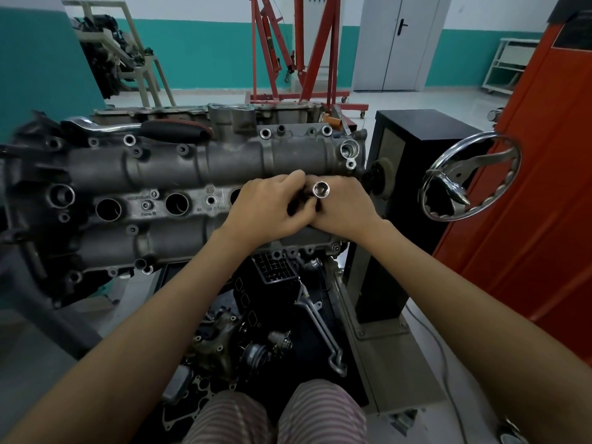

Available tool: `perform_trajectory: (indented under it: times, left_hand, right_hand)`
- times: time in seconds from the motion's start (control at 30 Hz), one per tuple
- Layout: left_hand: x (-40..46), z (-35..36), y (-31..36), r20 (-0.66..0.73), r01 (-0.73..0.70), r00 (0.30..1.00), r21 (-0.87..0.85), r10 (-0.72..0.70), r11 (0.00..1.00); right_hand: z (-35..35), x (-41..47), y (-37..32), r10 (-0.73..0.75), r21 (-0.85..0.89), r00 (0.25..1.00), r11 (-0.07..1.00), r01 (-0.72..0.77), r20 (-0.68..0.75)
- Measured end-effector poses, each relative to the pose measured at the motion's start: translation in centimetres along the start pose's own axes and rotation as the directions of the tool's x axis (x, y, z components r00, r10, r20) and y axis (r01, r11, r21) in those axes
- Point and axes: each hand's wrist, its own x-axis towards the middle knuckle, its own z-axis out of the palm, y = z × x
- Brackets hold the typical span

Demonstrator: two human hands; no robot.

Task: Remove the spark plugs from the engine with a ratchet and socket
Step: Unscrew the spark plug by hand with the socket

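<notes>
A grey engine head lies across the stand, with several round spark plug wells along its middle. My left hand and my right hand meet over the right-hand well. A chrome socket stands up between them, its open hex end facing me, with both hands closed around its lower part. A ratchet with a chrome shaft and a black and red grip rests on the far edge of the engine, away from both hands.
A chrome handwheel juts from the black stand column at the right, beside an orange cabinet. Loose engine parts and a wrench lie on the tray below. A red engine hoist stands behind.
</notes>
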Motion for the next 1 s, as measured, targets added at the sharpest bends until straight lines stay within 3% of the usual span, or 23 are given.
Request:
perform_trajectory:
  times: [0.23,0.53,0.8,1.0]
  left_hand:
    - [-0.04,0.38,-0.37,-0.002,-0.001,1.000,0.084,0.001,0.996]
    - [-0.03,0.17,-0.24,-0.021,-0.012,1.000,0.037,0.013,0.999]
    - [-0.08,0.13,0.20,-0.020,-0.034,0.999,0.059,0.036,0.998]
    - [0.05,0.07,0.13,-0.035,-0.005,0.999,0.055,0.007,0.998]
  right_hand:
    - [-0.28,-0.09,-0.03,0.014,0.001,1.000,1.000,-0.014,-0.027]
    - [-0.64,-0.26,-0.38,-0.005,0.045,0.998,0.999,0.008,-0.069]
    - [-0.36,-0.01,-0.11,-0.004,0.013,1.000,1.000,0.004,-0.004]
    - [-0.42,-0.13,-0.40,-0.011,0.035,0.998,0.999,0.013,-0.062]
